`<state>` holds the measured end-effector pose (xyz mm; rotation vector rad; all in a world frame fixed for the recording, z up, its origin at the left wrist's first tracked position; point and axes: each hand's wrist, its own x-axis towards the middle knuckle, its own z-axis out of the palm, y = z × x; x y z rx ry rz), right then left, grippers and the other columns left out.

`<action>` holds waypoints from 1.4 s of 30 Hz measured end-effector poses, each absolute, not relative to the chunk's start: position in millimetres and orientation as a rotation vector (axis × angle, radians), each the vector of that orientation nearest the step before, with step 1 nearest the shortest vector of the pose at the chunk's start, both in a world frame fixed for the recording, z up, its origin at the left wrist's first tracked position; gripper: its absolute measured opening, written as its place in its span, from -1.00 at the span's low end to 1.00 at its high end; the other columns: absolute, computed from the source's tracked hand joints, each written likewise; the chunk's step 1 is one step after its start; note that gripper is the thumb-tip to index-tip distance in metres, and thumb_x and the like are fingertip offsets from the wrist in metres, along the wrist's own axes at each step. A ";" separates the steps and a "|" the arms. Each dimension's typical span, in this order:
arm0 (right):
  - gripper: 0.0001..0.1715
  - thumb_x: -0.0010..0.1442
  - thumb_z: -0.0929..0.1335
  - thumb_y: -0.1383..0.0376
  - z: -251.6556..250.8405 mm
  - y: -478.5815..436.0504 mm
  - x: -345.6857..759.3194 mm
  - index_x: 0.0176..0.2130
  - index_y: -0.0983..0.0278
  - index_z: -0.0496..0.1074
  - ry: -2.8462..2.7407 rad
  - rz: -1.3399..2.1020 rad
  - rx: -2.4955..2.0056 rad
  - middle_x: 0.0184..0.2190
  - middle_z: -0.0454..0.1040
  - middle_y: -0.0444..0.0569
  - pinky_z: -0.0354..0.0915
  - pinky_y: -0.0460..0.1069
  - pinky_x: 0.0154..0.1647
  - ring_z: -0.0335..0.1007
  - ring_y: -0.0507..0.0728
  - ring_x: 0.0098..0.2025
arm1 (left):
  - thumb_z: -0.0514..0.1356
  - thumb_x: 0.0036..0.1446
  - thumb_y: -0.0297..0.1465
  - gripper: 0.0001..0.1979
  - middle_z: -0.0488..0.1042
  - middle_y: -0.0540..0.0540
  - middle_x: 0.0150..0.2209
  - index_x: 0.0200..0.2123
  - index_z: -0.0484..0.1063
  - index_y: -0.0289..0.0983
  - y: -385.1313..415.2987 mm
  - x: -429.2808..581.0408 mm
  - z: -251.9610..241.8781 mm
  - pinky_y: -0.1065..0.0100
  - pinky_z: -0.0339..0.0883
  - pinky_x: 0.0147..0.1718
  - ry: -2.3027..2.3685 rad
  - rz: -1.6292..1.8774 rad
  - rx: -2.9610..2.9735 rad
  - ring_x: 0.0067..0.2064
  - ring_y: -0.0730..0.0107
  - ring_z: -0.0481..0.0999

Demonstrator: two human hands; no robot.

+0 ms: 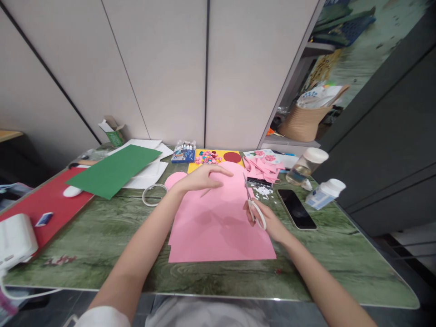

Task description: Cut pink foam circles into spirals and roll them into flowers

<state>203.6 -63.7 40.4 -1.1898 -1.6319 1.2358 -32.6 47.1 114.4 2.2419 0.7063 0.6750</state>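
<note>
My right hand [260, 215] is closed around the white handles of a pair of scissors [252, 206]. Their blades point away from me, by the right edge of a rounded piece of pink paper [235, 170]. Over the left part of that piece reaches my left hand [204, 177], its thumb and fingers apart; whether the fingertips touch the paper I cannot tell. Beneath both hands lies a large pink sheet [221, 245], with hand shadows across it. A pink paper circle [175, 178] partly shows behind my left wrist.
Pink offcuts [262, 168], white paper scraps [263, 191], a phone [296, 209], a white bottle [325, 194] and a clear jar [306, 165] occupy the right. Pompoms [208, 157] sit at the back. Leftward are a tape roll [146, 196], green sheet [116, 170] and red sheet [61, 213].
</note>
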 end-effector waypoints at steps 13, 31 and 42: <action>-0.68 0.23 0.18 0.06 37.4 -62.9 203.6 -0.28 0.26 0.27 -1.625 1.236 -1.208 -0.60 0.24 -0.19 0.15 -0.07 -0.48 0.16 0.00 -0.56 | 0.11 -0.07 -0.52 -0.63 0.47 -0.03 -0.07 -0.14 0.46 -0.19 48.8 -35.0 114.4 0.30 0.29 -0.09 0.704 0.671 2.219 -0.08 0.33 0.43; -0.69 0.24 0.18 0.08 39.2 -63.1 204.0 -0.27 0.26 0.27 -1.640 1.246 -1.183 -0.59 0.22 -0.19 0.14 -0.06 -0.47 0.16 0.00 -0.55 | 0.18 -0.06 -0.41 -0.64 0.47 -0.03 -0.07 -0.12 0.46 -0.14 46.2 -34.3 114.9 0.35 0.35 -0.30 0.773 0.570 2.196 -0.33 0.43 0.49; -0.70 0.25 0.16 0.08 34.6 -62.4 204.2 -0.27 0.25 0.26 -1.637 1.243 -1.201 -0.59 0.23 -0.19 0.13 -0.07 -0.47 0.15 -0.01 -0.55 | 0.17 -0.06 -0.46 -0.68 0.49 -0.03 -0.10 -0.16 0.47 -0.19 49.0 -35.0 114.2 0.39 0.32 -0.19 0.694 0.628 2.238 -0.17 0.40 0.47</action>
